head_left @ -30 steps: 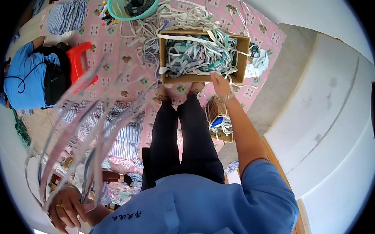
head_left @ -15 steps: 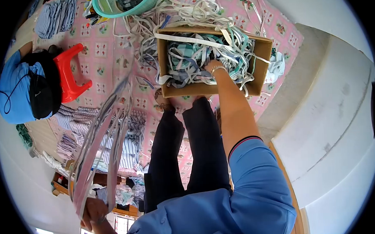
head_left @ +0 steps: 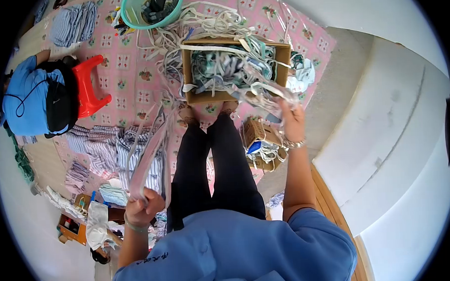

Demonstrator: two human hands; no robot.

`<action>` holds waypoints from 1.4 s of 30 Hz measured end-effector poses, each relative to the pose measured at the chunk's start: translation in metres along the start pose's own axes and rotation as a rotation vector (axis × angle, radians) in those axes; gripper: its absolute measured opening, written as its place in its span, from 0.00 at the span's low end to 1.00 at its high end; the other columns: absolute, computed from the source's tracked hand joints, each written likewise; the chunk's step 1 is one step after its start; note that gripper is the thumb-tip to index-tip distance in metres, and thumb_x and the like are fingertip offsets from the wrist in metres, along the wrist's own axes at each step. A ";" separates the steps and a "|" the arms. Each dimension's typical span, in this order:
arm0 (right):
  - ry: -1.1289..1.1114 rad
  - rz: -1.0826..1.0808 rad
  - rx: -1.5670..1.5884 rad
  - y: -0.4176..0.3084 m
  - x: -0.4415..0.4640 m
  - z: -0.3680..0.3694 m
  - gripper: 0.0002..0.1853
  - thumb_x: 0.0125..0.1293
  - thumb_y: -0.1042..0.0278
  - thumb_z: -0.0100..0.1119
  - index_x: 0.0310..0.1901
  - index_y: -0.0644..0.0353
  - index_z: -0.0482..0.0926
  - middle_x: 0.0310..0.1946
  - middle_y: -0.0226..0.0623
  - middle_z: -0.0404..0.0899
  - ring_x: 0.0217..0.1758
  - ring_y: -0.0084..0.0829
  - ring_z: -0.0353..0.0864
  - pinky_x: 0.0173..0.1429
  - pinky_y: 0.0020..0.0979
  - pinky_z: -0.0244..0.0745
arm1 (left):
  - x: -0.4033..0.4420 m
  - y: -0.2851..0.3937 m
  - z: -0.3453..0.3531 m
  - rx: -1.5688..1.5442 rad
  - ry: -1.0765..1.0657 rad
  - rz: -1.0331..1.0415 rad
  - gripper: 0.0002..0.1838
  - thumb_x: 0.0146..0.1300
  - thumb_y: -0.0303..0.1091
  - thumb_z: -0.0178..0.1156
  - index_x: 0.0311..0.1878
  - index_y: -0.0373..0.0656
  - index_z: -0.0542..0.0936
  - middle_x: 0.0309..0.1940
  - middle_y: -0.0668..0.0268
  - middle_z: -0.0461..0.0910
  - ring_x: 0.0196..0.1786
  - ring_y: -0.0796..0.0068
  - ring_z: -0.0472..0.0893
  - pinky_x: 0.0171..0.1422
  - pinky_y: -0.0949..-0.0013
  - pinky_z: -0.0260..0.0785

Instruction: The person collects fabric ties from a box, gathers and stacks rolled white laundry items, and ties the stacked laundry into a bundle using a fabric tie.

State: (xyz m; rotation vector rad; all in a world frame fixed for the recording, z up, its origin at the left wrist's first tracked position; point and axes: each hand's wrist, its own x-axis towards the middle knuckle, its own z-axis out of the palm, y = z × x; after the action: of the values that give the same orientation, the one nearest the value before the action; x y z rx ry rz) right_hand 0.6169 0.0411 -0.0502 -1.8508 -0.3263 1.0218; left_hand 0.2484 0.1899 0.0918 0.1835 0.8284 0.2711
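My left hand (head_left: 144, 207) is closed around a bundle of long fabric strips (head_left: 153, 158), pink, white and grey, which hang away from it in a blur. On the other side, my right hand (head_left: 292, 119) grips more fabric strips (head_left: 268, 95), pale and smeared by motion. These trail over the near right corner of a cardboard box (head_left: 208, 97). Inside the box lies a tangle of green, white and grey strips (head_left: 217, 66). A bracelet circles each wrist.
A teal basin (head_left: 126, 17) holds dark items. Loose white straps (head_left: 211, 22) lie behind the box. A person in blue (head_left: 23, 110) is beside a red stool (head_left: 92, 85). Striped clothes (head_left: 106, 139) are stacked on the pink sheet (head_left: 128, 69). A smaller box (head_left: 254, 132) stands near my right leg.
My right hand has come out of the box and moved right and toward me with strips in it. The left hand has shifted right and up, its bundle still held.
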 end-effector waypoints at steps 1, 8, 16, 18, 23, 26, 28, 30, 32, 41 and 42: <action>0.028 -0.018 0.146 -0.029 -0.014 -0.010 0.14 0.62 0.68 0.53 0.48 0.64 0.73 0.39 0.33 0.77 0.37 0.22 0.74 0.42 0.25 0.69 | -0.003 -0.001 0.007 0.001 -0.009 0.004 0.19 0.55 0.47 0.58 0.29 0.37 0.74 0.11 0.72 0.64 0.15 0.79 0.61 0.22 0.72 0.49; 0.073 -0.419 0.145 -0.172 -0.096 -0.048 0.21 0.60 0.66 0.56 0.54 0.65 0.69 0.42 0.37 0.76 0.46 0.27 0.75 0.49 0.28 0.71 | -0.027 0.007 0.046 0.033 -0.204 0.034 0.17 0.59 0.46 0.55 0.46 0.45 0.75 0.15 0.73 0.63 0.18 0.81 0.58 0.25 0.73 0.49; 0.193 0.107 -0.075 -0.161 -0.075 -0.087 0.07 0.59 0.69 0.57 0.37 0.62 0.75 0.25 0.23 0.72 0.27 0.15 0.69 0.31 0.18 0.66 | -0.053 0.024 0.066 0.072 -0.288 0.154 0.16 0.62 0.46 0.51 0.45 0.44 0.74 0.15 0.74 0.60 0.19 0.83 0.57 0.26 0.76 0.50; 0.234 -0.061 -0.079 -0.155 -0.073 -0.082 0.05 0.60 0.71 0.55 0.37 0.61 0.75 0.24 0.23 0.71 0.25 0.15 0.68 0.31 0.17 0.65 | -0.060 0.022 0.063 0.059 -0.281 0.147 0.16 0.63 0.45 0.50 0.46 0.44 0.73 0.16 0.74 0.60 0.19 0.83 0.57 0.26 0.77 0.50; 0.325 -0.302 -0.033 -0.146 -0.076 -0.069 0.03 0.63 0.72 0.52 0.36 0.60 0.75 0.20 0.24 0.70 0.22 0.14 0.65 0.28 0.17 0.62 | -0.066 0.012 0.049 0.006 -0.251 0.131 0.16 0.64 0.44 0.48 0.48 0.44 0.72 0.17 0.74 0.60 0.19 0.84 0.57 0.27 0.77 0.51; 0.390 -0.279 -0.006 -0.149 -0.087 -0.064 0.03 0.63 0.71 0.51 0.36 0.60 0.73 0.18 0.24 0.68 0.20 0.14 0.63 0.27 0.18 0.61 | -0.066 0.006 0.043 -0.055 -0.179 0.103 0.17 0.62 0.42 0.50 0.49 0.41 0.72 0.18 0.72 0.61 0.20 0.81 0.59 0.27 0.76 0.52; 0.320 -0.325 0.127 -0.157 -0.094 -0.057 0.04 0.65 0.70 0.50 0.38 0.59 0.70 0.17 0.24 0.67 0.20 0.14 0.64 0.26 0.17 0.60 | -0.064 0.003 0.042 -0.039 -0.147 0.082 0.17 0.63 0.42 0.49 0.50 0.41 0.71 0.19 0.72 0.61 0.20 0.81 0.60 0.27 0.76 0.52; 0.212 -0.293 0.169 -0.182 -0.115 -0.040 0.04 0.65 0.70 0.48 0.39 0.59 0.68 0.17 0.25 0.68 0.20 0.14 0.64 0.26 0.17 0.60 | -0.060 0.001 0.046 0.020 -0.122 0.026 0.17 0.64 0.40 0.48 0.51 0.40 0.71 0.21 0.71 0.65 0.22 0.81 0.63 0.28 0.77 0.55; 0.050 -0.169 0.123 -0.194 -0.140 -0.010 0.05 0.66 0.70 0.45 0.42 0.58 0.64 0.17 0.28 0.70 0.23 0.17 0.70 0.28 0.19 0.65 | -0.051 -0.001 0.062 0.042 -0.083 -0.034 0.17 0.64 0.40 0.47 0.51 0.39 0.71 0.24 0.69 0.69 0.22 0.81 0.64 0.28 0.77 0.57; -0.901 -0.411 -0.173 -0.177 -0.203 0.102 0.16 0.61 0.69 0.51 0.51 0.55 0.66 0.33 0.40 0.78 0.34 0.38 0.80 0.36 0.32 0.74 | -0.013 -0.017 0.073 -0.050 -0.033 -0.060 0.15 0.65 0.42 0.47 0.48 0.41 0.71 0.35 0.69 0.74 0.33 0.78 0.74 0.38 0.75 0.66; -0.838 -0.262 -0.200 -0.174 -0.201 0.099 0.17 0.61 0.68 0.52 0.52 0.54 0.65 0.32 0.41 0.78 0.33 0.39 0.80 0.35 0.33 0.74 | -0.013 -0.014 0.061 -0.152 -0.045 0.026 0.14 0.65 0.42 0.48 0.45 0.43 0.72 0.32 0.71 0.73 0.35 0.78 0.74 0.41 0.74 0.67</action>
State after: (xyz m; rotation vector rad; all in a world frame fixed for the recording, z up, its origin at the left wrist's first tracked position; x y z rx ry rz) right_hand 0.4531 0.0678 0.1798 -1.4013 -1.1656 1.5756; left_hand 0.2879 0.1691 0.1378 0.0576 0.7583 0.3521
